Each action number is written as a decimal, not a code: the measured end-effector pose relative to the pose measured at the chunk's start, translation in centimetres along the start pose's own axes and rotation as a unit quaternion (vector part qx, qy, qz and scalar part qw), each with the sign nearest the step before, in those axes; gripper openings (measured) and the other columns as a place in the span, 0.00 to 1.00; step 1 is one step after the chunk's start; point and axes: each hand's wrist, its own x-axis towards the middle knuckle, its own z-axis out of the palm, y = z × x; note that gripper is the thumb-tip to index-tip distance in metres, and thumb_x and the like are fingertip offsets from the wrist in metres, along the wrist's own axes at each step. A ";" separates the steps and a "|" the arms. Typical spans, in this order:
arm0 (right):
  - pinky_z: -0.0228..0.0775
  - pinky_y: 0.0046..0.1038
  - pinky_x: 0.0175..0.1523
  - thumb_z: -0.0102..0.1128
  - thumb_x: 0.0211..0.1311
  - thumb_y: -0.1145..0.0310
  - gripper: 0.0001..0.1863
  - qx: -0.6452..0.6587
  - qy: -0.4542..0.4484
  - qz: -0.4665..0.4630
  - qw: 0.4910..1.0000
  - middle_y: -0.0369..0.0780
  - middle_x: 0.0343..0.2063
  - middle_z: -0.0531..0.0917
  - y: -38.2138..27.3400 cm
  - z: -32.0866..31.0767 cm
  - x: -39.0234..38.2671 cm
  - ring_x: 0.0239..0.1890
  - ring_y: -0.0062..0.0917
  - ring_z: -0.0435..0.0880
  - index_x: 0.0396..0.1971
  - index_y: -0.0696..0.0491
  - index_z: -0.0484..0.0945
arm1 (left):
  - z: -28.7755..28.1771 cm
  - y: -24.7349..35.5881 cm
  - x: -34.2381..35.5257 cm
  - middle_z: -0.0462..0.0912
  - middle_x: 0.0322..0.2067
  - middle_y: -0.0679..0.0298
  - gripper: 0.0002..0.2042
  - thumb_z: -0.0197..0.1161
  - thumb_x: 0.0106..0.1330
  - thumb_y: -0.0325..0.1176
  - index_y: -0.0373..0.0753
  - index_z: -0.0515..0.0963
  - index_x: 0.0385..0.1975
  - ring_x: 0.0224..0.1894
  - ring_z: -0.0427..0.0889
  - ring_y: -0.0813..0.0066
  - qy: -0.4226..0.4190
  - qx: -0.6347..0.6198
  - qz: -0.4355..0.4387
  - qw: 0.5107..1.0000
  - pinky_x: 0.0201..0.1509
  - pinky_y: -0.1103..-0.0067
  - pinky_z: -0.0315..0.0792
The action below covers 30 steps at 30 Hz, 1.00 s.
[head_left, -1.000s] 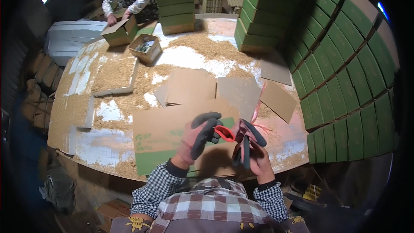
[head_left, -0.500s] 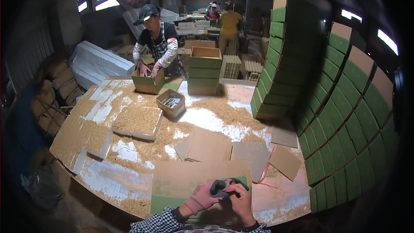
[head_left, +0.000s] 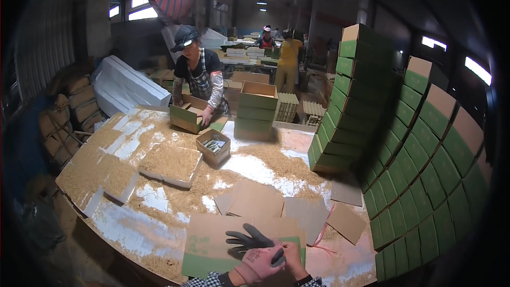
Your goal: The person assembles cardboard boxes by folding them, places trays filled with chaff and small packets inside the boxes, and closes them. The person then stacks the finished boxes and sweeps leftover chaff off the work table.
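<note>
A dark grey work glove (head_left: 248, 238) with spread, limp fingers lies across the near edge of the flat cardboard, fingers pointing left. My left hand (head_left: 257, 264) wears a pink glove with dark-coated fingers and grips the loose glove near its cuff. My bare right hand (head_left: 291, 258) pinches the cuff beside it, fingers closed. Under both hands is a brown-and-green flattened carton (head_left: 212, 234). Where the fingers of both hands meet, the cuff is partly hidden.
Cardboard sheets (head_left: 255, 198) lie beyond the carton. Straw-like shreds (head_left: 170, 162) cover much of the table. An open box of small packets (head_left: 213, 148) stands mid-table. Tall green carton stacks (head_left: 419, 196) rise at right. Across the table, a co-worker (head_left: 199, 77) handles an open green box (head_left: 186, 118).
The bunched glove has opened out, its fingers now spread to the left. Both my hands have moved slightly lower. My view has tilted up, and the co-worker's box is turned with its flaps out.
</note>
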 end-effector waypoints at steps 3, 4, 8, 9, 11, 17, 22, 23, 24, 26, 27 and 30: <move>0.75 0.27 0.47 0.43 0.68 0.71 0.16 0.279 -0.108 -0.046 0.953 0.45 0.37 0.83 0.1 -0.7 2.1 0.39 0.28 0.82 0.42 0.65 0.78 | 1.3 0.2 -0.1 0.81 0.28 0.57 0.16 0.57 0.59 0.48 0.44 0.70 0.39 0.28 0.81 0.59 0.033 0.105 0.030 0.993 0.30 0.67 0.74; 0.70 0.31 0.54 0.40 0.68 0.71 0.17 0.325 -0.134 -0.042 0.935 0.47 0.43 0.80 -0.6 -0.6 2.1 0.46 0.31 0.79 0.46 0.66 0.75 | 1.3 -0.9 0.2 0.81 0.29 0.56 0.15 0.58 0.58 0.45 0.45 0.73 0.40 0.26 0.81 0.55 0.016 0.113 -0.053 0.992 0.30 0.65 0.75; 0.61 0.36 0.65 0.37 0.69 0.69 0.21 0.459 -0.145 -0.022 0.876 0.50 0.54 0.73 -3.6 0.2 3.1 0.56 0.35 0.73 0.55 0.66 0.68 | 2.7 -1.5 0.6 0.79 0.33 0.50 0.16 0.61 0.56 0.37 0.39 0.72 0.42 0.36 0.79 0.50 0.098 -0.026 -0.080 0.992 0.37 0.68 0.74; 0.62 0.35 0.64 0.37 0.69 0.67 0.22 0.495 -0.160 -0.016 0.854 0.50 0.55 0.73 -4.7 0.8 3.3 0.57 0.35 0.72 0.55 0.65 0.67 | 2.2 -0.2 0.7 0.78 0.34 0.50 0.16 0.61 0.56 0.37 0.38 0.72 0.43 0.36 0.78 0.50 0.067 -0.056 -0.064 0.994 0.38 0.68 0.74; 0.63 0.32 0.63 0.38 0.70 0.69 0.20 0.256 -0.127 -0.056 0.957 0.48 0.57 0.70 -7.3 2.4 1.1 0.59 0.33 0.69 0.56 0.65 0.65 | 2.4 0.5 0.6 0.78 0.33 0.54 0.14 0.61 0.56 0.37 0.38 0.73 0.39 0.34 0.78 0.52 0.130 -0.028 -0.013 0.991 0.35 0.68 0.74; 0.67 0.31 0.56 0.34 0.70 0.65 0.21 0.372 -0.233 0.020 0.898 0.46 0.53 0.73 -2.9 3.0 2.5 0.53 0.30 0.73 0.53 0.63 0.69 | 2.2 1.5 1.5 0.78 0.32 0.57 0.12 0.61 0.56 0.38 0.40 0.74 0.36 0.31 0.79 0.56 0.100 -0.036 0.002 0.994 0.34 0.69 0.74; 0.69 0.33 0.51 0.28 0.70 0.58 0.27 0.411 -0.163 0.116 0.889 0.48 0.46 0.76 -4.7 3.7 0.1 0.48 0.33 0.74 0.52 0.62 0.69 | 3.6 1.9 0.7 0.78 0.29 0.59 0.11 0.61 0.56 0.41 0.40 0.74 0.32 0.30 0.79 0.58 0.052 0.025 0.034 0.998 0.32 0.69 0.73; 0.69 0.33 0.51 0.28 0.70 0.58 0.27 0.411 -0.165 0.124 0.888 0.48 0.46 0.76 -4.6 3.3 0.6 0.48 0.33 0.74 0.52 0.62 0.69 | 3.7 1.9 0.5 0.78 0.29 0.59 0.11 0.61 0.56 0.41 0.41 0.74 0.31 0.31 0.79 0.59 0.041 0.048 0.044 0.997 0.32 0.69 0.73; 0.69 0.35 0.52 0.28 0.70 0.56 0.27 0.346 -0.176 0.118 0.914 0.50 0.46 0.76 -4.3 2.4 1.1 0.49 0.34 0.74 0.55 0.63 0.66 | 3.4 2.3 0.5 0.77 0.29 0.61 0.11 0.61 0.56 0.41 0.41 0.73 0.30 0.31 0.79 0.60 0.034 0.063 0.027 0.997 0.32 0.70 0.73; 0.70 0.36 0.52 0.33 0.71 0.56 0.27 0.262 -0.208 -0.127 0.934 0.49 0.48 0.74 1.0 1.8 3.9 0.51 0.33 0.72 0.60 0.62 0.58 | 3.6 2.5 0.6 0.77 0.30 0.61 0.11 0.61 0.55 0.40 0.41 0.73 0.31 0.31 0.79 0.60 0.033 0.068 0.039 0.996 0.32 0.70 0.73; 0.70 0.36 0.52 0.33 0.71 0.56 0.27 0.264 -0.213 -0.125 0.932 0.49 0.48 0.74 1.2 2.2 4.7 0.51 0.33 0.72 0.60 0.62 0.58 | 3.5 2.4 0.7 0.77 0.30 0.62 0.11 0.62 0.55 0.40 0.41 0.73 0.31 0.31 0.79 0.60 0.039 0.074 0.048 0.995 0.32 0.70 0.73; 0.71 0.21 0.44 0.59 0.53 0.79 0.20 0.306 -0.148 -0.132 0.931 0.43 0.47 0.78 -2.8 3.7 3.2 0.40 0.21 0.79 0.48 0.56 0.67 | 3.4 2.8 0.4 0.76 0.30 0.62 0.11 0.63 0.55 0.38 0.41 0.73 0.32 0.30 0.79 0.60 0.049 0.061 0.046 0.996 0.32 0.70 0.73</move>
